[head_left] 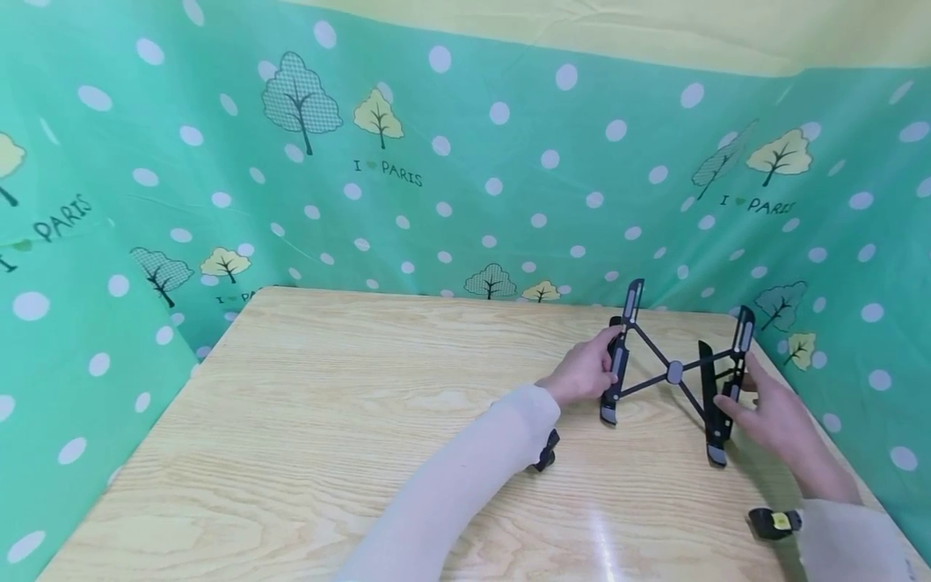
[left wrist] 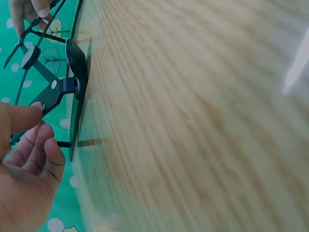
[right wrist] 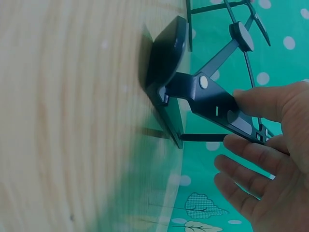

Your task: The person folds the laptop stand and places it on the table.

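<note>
A black folding laptop stand [head_left: 675, 372] is opened out on the table's right side, its thin crossbars meeting in an X at a grey hub. My left hand [head_left: 582, 370] grips the stand's left side arm between thumb and fingers. On the opposite side arm is my right hand [head_left: 778, 412], with the thumb on the near face and fingers behind. In the left wrist view, the left thumb and index finger pinch the arm [left wrist: 50, 99] above its base. The right wrist view shows the right hand [right wrist: 275, 159] pinching the other arm [right wrist: 217, 104], the lower fingers loosely bent.
The stand is on a light wood-grain table [head_left: 291, 420], near its back right corner. A green dotted cloth [head_left: 436, 162] with printed trees hangs behind and along both sides. Black wrist devices [head_left: 773, 523] sit at both cuffs.
</note>
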### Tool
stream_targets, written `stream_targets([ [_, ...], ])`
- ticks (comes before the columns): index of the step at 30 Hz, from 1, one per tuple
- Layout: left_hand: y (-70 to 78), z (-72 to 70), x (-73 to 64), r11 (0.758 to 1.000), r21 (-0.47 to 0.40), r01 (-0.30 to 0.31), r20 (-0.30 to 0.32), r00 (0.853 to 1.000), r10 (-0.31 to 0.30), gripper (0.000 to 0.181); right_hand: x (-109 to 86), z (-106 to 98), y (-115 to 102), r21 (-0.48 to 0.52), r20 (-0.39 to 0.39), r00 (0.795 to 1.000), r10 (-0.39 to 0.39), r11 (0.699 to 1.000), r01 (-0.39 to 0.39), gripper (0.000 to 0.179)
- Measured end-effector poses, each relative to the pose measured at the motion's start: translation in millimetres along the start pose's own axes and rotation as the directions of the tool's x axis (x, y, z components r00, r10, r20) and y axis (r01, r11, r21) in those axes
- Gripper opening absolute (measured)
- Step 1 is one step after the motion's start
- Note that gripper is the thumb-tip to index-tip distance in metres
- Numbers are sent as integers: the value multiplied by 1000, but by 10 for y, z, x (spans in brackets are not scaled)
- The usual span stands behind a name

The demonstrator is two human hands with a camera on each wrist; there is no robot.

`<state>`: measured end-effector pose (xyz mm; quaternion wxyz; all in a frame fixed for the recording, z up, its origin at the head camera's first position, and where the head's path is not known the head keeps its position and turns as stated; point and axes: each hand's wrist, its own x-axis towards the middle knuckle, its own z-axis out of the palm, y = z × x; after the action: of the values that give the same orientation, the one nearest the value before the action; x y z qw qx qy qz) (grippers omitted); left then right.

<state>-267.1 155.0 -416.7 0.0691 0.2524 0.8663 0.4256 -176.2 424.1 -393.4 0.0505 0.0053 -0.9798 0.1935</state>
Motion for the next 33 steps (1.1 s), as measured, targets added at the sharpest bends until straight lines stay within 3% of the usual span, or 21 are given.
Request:
stream_targets([
  [25, -67, -124, -89, 1000, 6, -3, -19, 1000, 3, 84, 58, 71, -113, 13, 12, 1000, 26, 1000, -27, 96],
  [33, -106, -174, -136, 1000, -30, -4, -14, 1000, 4, 83, 71, 71, -183, 15, 35, 999, 31, 999, -32, 96],
])
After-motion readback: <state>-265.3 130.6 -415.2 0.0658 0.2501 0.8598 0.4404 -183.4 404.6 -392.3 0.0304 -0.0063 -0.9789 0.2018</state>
